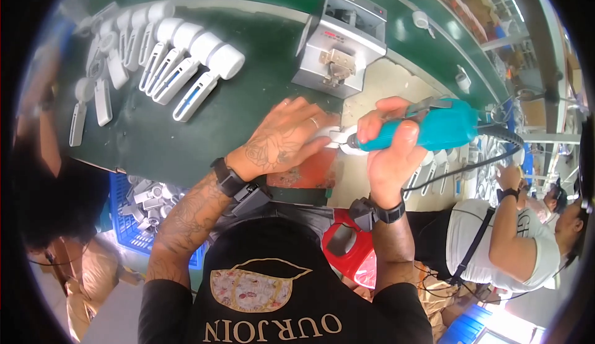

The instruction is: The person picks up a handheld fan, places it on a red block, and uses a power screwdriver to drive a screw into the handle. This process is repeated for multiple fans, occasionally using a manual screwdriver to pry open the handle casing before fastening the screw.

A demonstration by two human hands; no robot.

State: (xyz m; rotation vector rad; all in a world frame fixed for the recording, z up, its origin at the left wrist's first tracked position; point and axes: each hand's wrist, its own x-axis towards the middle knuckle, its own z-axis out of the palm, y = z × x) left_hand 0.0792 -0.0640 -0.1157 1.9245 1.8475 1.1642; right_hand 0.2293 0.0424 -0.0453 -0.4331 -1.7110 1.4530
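Note:
My right hand point(393, 149) is wrapped round a teal electric screwdriver point(452, 126), which lies nearly level with its tip pointing left. That tip meets a small white plastic part point(334, 137), just above the front of the bench. My left hand point(288, 132) grips this part from the left, its fingers closed over it. Much of the part is hidden by the fingers, so its full shape cannot be seen. Beneath the hands lies a worn red pad point(304, 173). A black cord trails from the screwdriver's rear end.
White devices with round heads and slim handles point(198, 83) stand in rows at the left of the green bench point(248, 40). A grey metal machine point(344, 40) sits ahead. A blue crate point(127, 220) of white parts is below left. Co-workers sit on both sides.

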